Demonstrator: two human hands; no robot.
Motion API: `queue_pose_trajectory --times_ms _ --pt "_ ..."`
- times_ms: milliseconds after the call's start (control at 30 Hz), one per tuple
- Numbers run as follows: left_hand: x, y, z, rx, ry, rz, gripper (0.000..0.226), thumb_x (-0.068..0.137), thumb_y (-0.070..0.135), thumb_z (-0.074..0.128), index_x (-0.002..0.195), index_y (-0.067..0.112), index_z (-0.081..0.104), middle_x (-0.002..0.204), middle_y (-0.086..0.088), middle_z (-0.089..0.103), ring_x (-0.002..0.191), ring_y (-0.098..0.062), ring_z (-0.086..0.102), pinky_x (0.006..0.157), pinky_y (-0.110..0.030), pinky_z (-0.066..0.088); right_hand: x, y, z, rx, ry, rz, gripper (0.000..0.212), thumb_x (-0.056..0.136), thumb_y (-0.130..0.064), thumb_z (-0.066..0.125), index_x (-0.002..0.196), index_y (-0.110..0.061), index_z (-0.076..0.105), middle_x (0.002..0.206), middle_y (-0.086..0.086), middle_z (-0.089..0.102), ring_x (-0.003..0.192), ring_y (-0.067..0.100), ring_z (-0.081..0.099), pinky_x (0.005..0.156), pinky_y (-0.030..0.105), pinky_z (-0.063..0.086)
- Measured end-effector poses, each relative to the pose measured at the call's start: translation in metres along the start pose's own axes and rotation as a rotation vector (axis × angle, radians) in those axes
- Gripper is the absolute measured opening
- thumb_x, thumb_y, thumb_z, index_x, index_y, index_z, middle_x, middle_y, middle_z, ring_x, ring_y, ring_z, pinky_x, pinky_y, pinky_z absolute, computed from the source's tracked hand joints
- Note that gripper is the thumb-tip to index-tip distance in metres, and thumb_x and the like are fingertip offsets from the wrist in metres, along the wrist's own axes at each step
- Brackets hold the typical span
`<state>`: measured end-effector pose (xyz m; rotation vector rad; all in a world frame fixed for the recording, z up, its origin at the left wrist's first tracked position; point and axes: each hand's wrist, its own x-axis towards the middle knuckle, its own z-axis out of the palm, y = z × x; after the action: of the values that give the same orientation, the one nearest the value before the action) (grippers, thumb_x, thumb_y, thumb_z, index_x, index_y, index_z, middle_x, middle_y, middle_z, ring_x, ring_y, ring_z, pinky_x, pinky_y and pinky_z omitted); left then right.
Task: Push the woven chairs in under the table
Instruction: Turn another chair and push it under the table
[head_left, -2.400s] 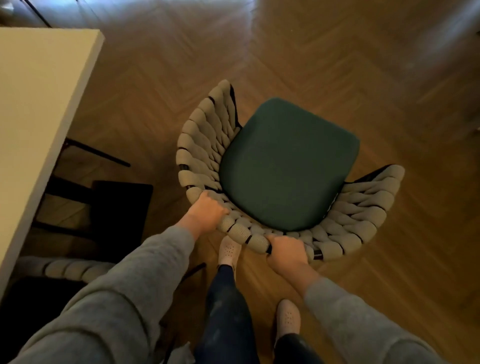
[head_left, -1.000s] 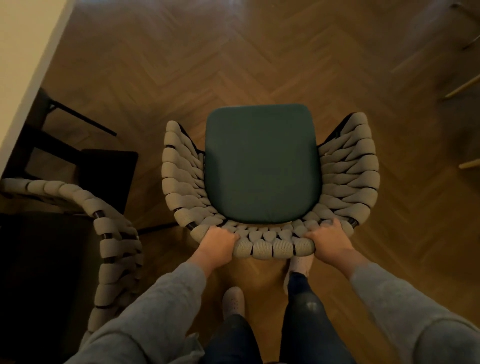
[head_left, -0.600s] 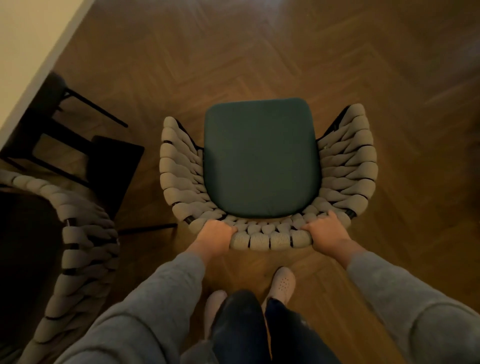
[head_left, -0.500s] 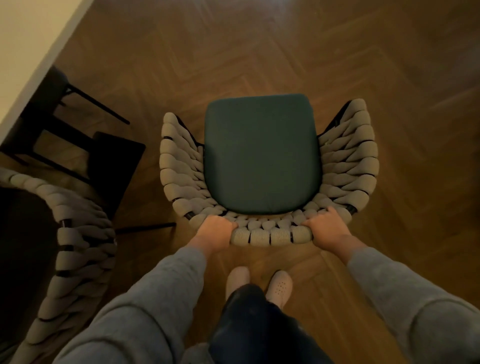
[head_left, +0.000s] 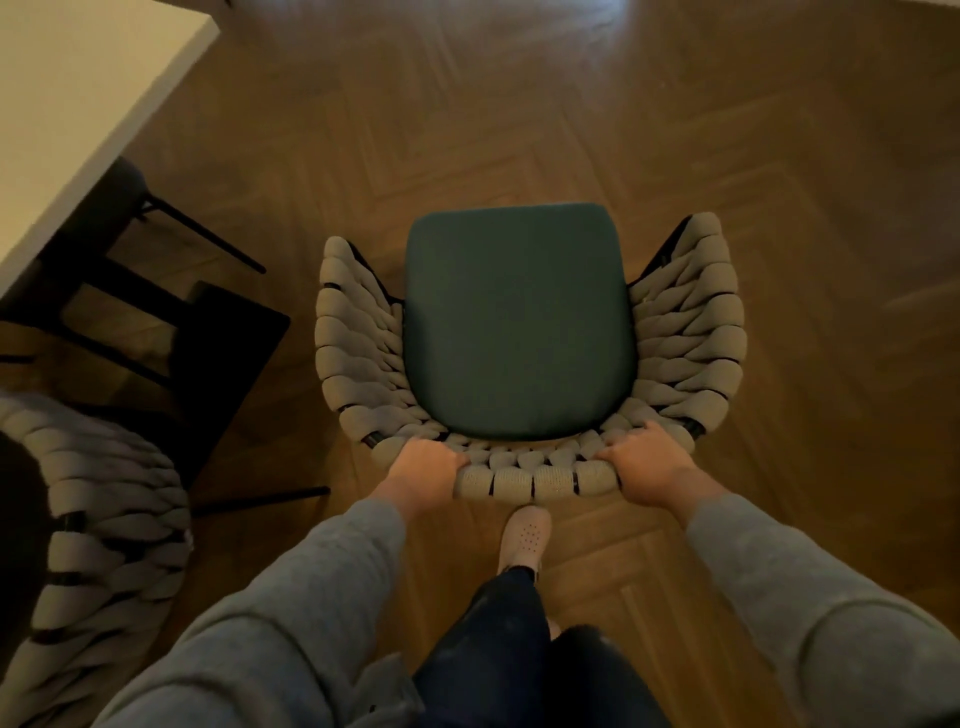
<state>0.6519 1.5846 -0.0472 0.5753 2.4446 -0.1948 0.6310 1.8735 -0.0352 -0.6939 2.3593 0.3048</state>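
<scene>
A woven chair (head_left: 353, 358) with thick grey braided sides and a dark green seat cushion stands on the wooden floor in front of me, out in the open to the right of the table. My left hand (head_left: 423, 467) grips the left end of its woven back rim. My right hand (head_left: 641, 462) grips the right end of the same rim. The pale table (head_left: 78, 104) fills the upper left corner. A second woven chair (head_left: 104, 525) stands at the lower left, its seat dark and partly cut off by the frame edge.
Black table legs and a dark base (head_left: 218, 353) sit under the table edge, between the two chairs. Herringbone wooden floor (head_left: 675, 130) spreads ahead and to the right. My light shoe (head_left: 524, 538) stands just behind the chair back.
The chair has turned from angled to square in front of me while both hands kept their grip. The table corner has come further into view at the upper left, and I have stepped forward.
</scene>
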Motion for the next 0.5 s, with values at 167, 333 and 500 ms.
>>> queue_pose_trajectory --times_ms 167,333,500 --pt "0.0 0.005 -0.004 -0.028 -0.033 -0.08 0.032 0.092 0.028 0.053 0.125 0.029 0.056 0.116 0.005 0.063 0.108 -0.015 0.058 0.102 -0.035 0.037 -0.001 0.01 -0.008 0.074 -0.011 -0.119 0.043 0.094 -0.017 0.049 0.135 -0.03 0.051 0.118 -0.001 0.061 0.108 0.018 0.057 0.094 0.033 0.041" --pt "-0.004 0.013 -0.006 -0.031 -0.032 -0.164 0.031 0.093 0.026 0.052 0.122 0.03 0.059 0.113 0.006 0.065 0.107 -0.014 0.059 0.102 -0.035 0.038 -0.003 0.014 -0.01 0.125 0.028 -0.181 0.037 0.093 -0.02 0.05 0.13 -0.028 0.053 0.11 -0.001 0.062 0.1 0.018 0.059 0.082 0.028 0.042" --pt "-0.029 0.052 -0.002 -0.087 -0.066 -0.278 0.035 0.094 0.021 0.049 0.127 0.029 0.058 0.113 0.005 0.065 0.109 -0.016 0.058 0.104 -0.033 0.036 -0.013 0.02 -0.003 0.058 0.017 -0.295 0.039 0.095 -0.021 0.052 0.133 -0.025 0.05 0.12 0.002 0.06 0.109 0.02 0.057 0.09 0.031 0.043"
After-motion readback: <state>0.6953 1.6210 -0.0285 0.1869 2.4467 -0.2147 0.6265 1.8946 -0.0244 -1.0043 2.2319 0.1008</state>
